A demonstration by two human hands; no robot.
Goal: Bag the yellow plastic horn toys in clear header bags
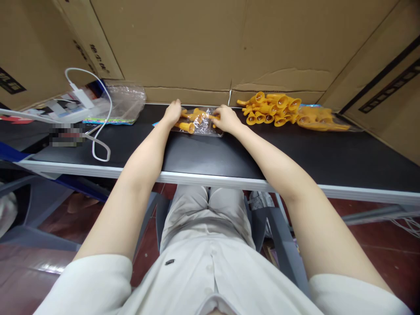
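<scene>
Our left hand (173,113) and right hand (226,119) each close on one end of the clear bag (201,127), which lies between them. The loose orange horns (271,109) are piled just beyond our right hand.

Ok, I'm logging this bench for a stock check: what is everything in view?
Orange plastic horn-shaped toys: loose pile, orange, back right of tabletop
Clear plastic bag of orange toys: one, between hands
Second filled clear bag: one, right of pile
Stack of clear plastic bags: one, back left
White charger with cable: one, white, left
Black tabletop: one, under everything
Brown cardboard sheets: several, behind table
Left hand: one, at bag's left end
Right hand: one, closed on bag's right end
</scene>
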